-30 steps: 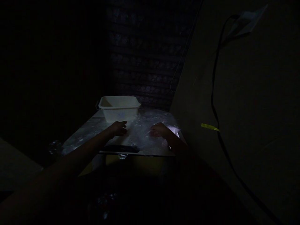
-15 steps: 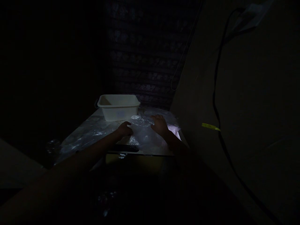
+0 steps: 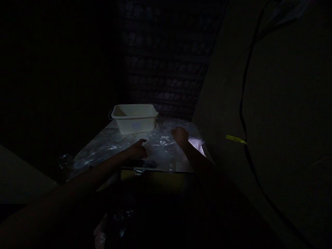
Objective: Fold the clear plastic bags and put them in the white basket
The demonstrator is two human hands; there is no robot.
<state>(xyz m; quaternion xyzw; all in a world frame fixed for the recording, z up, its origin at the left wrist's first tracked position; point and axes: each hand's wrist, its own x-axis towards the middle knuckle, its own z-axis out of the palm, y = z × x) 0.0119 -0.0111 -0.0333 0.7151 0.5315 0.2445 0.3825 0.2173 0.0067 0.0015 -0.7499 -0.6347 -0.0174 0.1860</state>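
Clear plastic sheeting (image 3: 166, 155) lies over a pale table in very dim light. My left hand (image 3: 138, 149) is low over the sheeting near the front edge, its index finger stretched out and the others curled; nothing shows in it. To the right, my right hand (image 3: 180, 135) is closed on or just above the plastic, and what its fingers hold, if anything, is hidden. A white rectangular tub (image 3: 136, 124) stands behind my left hand, its inside looking bare as far as the dark allows.
A bright pinkish patch (image 3: 197, 145) glows at the table's right edge. A black cable (image 3: 241, 114) with a yellow tag (image 3: 234, 139) hangs along the right wall. Crumpled plastic (image 3: 66, 160) hangs off the left edge.
My right hand has gone from spread fingers to closed. The plastic between my hands lies flatter. The view has shifted slightly, and a pinkish piece now shows at the bottom.
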